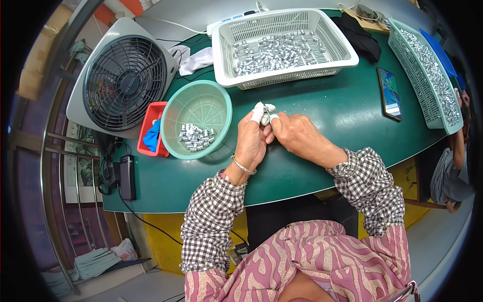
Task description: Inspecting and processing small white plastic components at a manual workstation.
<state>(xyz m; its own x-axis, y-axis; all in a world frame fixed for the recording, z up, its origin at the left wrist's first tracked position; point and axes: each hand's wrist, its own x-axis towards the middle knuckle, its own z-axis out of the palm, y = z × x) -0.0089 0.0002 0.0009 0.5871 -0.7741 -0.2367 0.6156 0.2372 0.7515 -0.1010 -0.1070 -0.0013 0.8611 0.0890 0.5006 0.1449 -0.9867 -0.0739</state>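
Both hands meet above the green table (322, 131), between the round basket and the phone. My left hand (251, 138), with white covers on its fingertips and a bangle at the wrist, is closed in a pinch. What sits between its fingers is a small part I cannot make out. Against it, my right hand (302, 136) is closed too, its covered thumb and finger at the same spot; anything it grips is hidden. Left of them a round green basket (225, 108) holds several small silver metal parts (196, 137). Beyond stands a white rectangular basket (287, 79) with many similar parts (276, 53).
A grey fan (126, 83) stands at the left, with a red box (146, 132) holding blue cloth beside it. A phone (389, 94) lies right of the hands. Another green basket (410, 75) full of metal parts stands at the far right, near another person (450, 166).
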